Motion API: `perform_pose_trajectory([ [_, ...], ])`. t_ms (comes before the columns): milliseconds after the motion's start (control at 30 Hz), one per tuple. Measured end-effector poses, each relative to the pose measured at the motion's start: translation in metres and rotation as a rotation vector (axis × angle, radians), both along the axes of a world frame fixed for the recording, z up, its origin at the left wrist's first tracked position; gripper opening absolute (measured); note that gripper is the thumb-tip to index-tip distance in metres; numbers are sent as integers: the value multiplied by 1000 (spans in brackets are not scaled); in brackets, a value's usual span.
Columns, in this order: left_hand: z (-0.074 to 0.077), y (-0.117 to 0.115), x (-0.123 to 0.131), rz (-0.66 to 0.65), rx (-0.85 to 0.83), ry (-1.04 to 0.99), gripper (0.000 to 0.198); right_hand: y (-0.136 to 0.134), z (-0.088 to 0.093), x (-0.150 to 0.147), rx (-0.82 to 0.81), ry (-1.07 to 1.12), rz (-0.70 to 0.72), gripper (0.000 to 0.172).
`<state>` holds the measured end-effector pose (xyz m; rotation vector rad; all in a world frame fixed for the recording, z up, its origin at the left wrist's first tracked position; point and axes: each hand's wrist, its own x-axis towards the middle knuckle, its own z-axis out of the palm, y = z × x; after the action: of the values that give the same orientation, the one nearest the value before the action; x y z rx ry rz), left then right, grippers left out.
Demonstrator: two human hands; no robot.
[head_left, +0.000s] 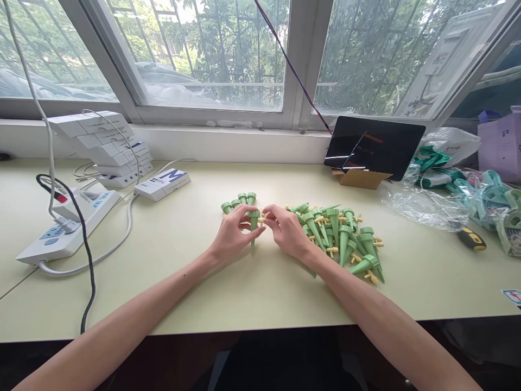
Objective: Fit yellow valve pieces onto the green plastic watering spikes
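Between the fingers of my left hand is a green plant watering spike, held upright with its point downward. My right hand pinches at a small pale-yellow valve on the spike's side, near the cap; the fingertips partly cover it. Just behind my left hand stand several more green spikes, their ribbed caps up and lower parts hidden. To the right, partly behind my right hand and forearm, lies a heap of green spikes with yellow valves.
At the left are a white power strip with cables, stacked white boxes and a single box. A dark tablet leans on a cardboard stand. Plastic bags, teal clips and a yellow-black tool lie right.
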<state>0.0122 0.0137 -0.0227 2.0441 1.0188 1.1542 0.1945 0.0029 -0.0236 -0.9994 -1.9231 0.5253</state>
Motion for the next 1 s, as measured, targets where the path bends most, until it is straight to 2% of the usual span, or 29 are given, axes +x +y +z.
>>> perform_pose_trajectory([
  [1000, 0, -2, 0, 8, 37, 42, 31, -3, 4, 0, -42, -64, -40, 18],
])
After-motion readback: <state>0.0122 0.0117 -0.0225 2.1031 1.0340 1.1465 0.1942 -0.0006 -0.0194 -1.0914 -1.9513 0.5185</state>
